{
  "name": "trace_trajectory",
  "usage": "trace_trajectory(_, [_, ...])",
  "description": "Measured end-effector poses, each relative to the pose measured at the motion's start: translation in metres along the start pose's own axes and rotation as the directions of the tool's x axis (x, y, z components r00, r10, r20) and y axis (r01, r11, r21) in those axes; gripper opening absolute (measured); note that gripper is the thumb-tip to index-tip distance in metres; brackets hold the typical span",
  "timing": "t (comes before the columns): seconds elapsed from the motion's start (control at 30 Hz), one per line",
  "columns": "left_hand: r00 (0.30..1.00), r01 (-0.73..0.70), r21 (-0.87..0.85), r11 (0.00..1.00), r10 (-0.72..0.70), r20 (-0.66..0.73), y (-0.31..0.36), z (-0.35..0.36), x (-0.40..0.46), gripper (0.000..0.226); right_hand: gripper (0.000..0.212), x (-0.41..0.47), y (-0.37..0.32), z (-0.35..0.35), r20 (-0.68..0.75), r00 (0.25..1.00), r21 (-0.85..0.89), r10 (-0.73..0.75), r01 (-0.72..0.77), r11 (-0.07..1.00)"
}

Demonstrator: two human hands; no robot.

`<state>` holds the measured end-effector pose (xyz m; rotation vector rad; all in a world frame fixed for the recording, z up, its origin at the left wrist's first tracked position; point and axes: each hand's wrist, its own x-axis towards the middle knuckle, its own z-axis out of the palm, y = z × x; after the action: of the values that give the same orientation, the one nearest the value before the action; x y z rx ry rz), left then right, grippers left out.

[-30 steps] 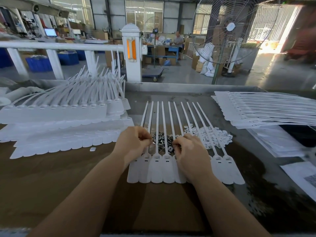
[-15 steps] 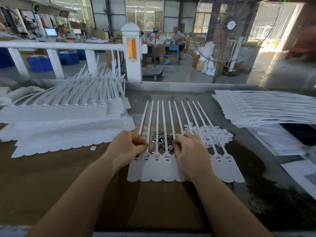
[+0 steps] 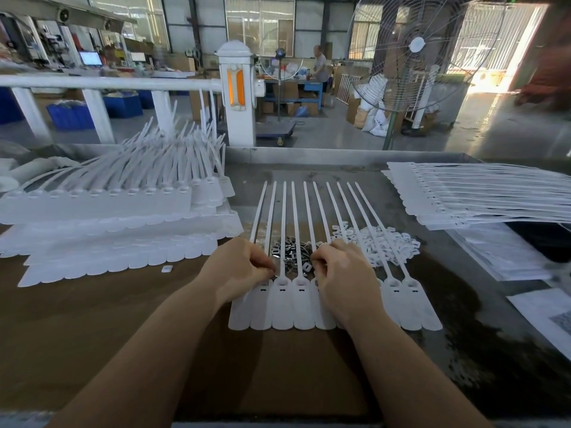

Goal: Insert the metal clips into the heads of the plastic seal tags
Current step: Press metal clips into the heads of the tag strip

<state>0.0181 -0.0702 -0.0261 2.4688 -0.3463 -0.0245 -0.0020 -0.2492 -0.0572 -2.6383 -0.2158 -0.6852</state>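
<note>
A joined strip of white plastic seal tags (image 3: 292,307) lies flat in front of me, tails pointing away. Under the tails sits a small heap of dark metal clips (image 3: 292,251). My left hand (image 3: 238,267) rests curled on the strip's left end, fingertips pinched at a tag head; something small and dark shows at the fingertips. My right hand (image 3: 338,273) is curled over the middle tag heads, fingertips pinched near the clip heap. What either hand pinches is too small to make out.
White plastic caps (image 3: 386,245) are heaped right of the clips. Stacked tag strips (image 3: 108,217) fill the left of the table, another stack (image 3: 479,196) lies at the right. Paper sheets (image 3: 500,251) lie beneath it. A standing fan (image 3: 414,57) is behind the table.
My left hand has shifted slightly right along the strip's heads. My right hand has stayed over the middle heads, with its fingers working in place.
</note>
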Motion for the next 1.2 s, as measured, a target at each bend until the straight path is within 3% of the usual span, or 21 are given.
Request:
trace_trajectory(0.4, [0.995, 0.099, 0.068, 0.993, -0.101, 0.026, 0.005, 0.002, 0.01, 0.016, 0.017, -0.001, -0.001, 0.001, -0.029, 1.0, -0.014, -0.002, 0.001, 1.0])
trace_trajectory(0.63, [0.996, 0.094, 0.151, 0.984, -0.092, -0.02, 0.006, 0.008, 0.015, 0.007, 0.017, -0.002, -0.001, 0.001, -0.027, 1.0, -0.007, -0.001, 0.001, 1.0])
trace_trajectory(0.8, [0.997, 0.074, 0.097, 0.993, -0.075, 0.006, 0.004, 0.011, 0.015, 0.01, 0.017, -0.002, 0.0, 0.001, -0.016, 1.0, -0.01, -0.004, 0.004, 1.0])
trace_trajectory(0.93, [0.997, 0.079, -0.085, 0.993, -0.08, -0.001, 0.003, 0.001, 0.011, 0.01, 0.017, -0.002, -0.001, 0.0, -0.022, 1.0, -0.004, -0.01, 0.01, 1.0])
trace_trajectory(1.2, [0.961, 0.0, 0.077, 0.997, -0.021, 0.275, 0.003, -0.027, 0.005, 0.016, 0.016, -0.002, -0.002, 0.0, -0.021, 1.0, 0.016, -0.003, 0.003, 1.0])
